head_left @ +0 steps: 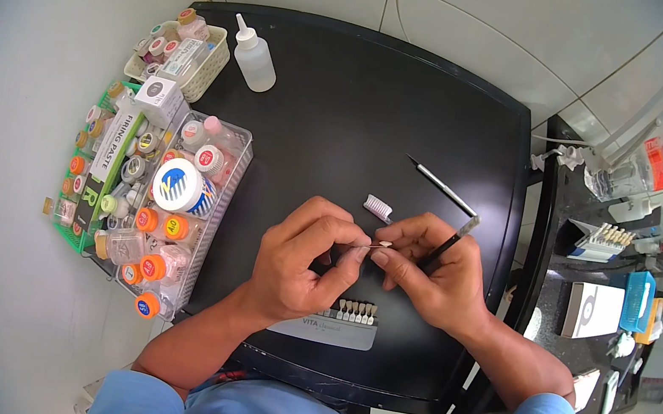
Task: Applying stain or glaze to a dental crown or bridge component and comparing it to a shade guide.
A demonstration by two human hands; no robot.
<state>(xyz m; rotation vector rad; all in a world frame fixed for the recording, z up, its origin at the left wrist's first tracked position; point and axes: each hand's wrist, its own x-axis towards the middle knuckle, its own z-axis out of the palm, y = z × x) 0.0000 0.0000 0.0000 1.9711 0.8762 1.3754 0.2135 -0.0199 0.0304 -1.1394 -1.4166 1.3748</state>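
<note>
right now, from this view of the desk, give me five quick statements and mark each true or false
1. A white-capped squeeze bottle stands on the black table. True.
2. The tooth shade guide lies at the table's far edge. False: the guide lies near the person's body.
3. The left hand is close to the right hand, which holds a slim dark-handled tool. True.
4. The toothbrush-like head is in the left hand. False: this head rests on the table.
5. The blue-striped jar is on the table's right. False: the jar is in the grey basket at left.
</note>
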